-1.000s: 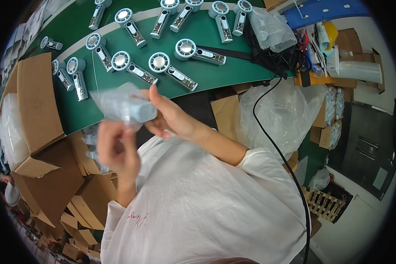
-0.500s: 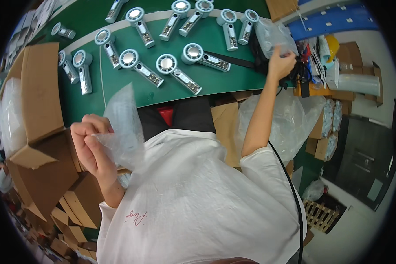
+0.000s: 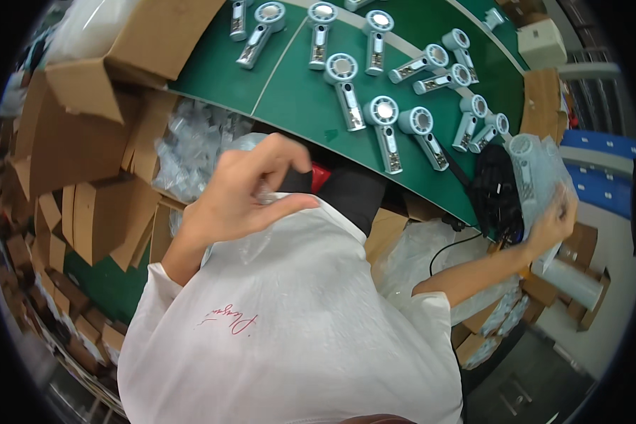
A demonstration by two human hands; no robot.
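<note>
Your left hand (image 3: 244, 187) has its grip apart, thumb clear of fingers, while your right hand (image 3: 555, 220) clamps the bubble-wrap bag (image 3: 538, 166) at the right end of the table (image 3: 297, 99), likely placed there for easy reach.

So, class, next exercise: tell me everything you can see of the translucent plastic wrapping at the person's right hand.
The translucent plastic wrapping looks thin, pale and wrinkled, with soft glossy highlights. A round, fan-like shape shows through its upper left part; whether that sits inside or behind is unclear. It is at the right end of the green table, beside the black bag. The right hand, fingers curled, meets its lower right edge; whether it pinches the plastic is unclear.
</note>
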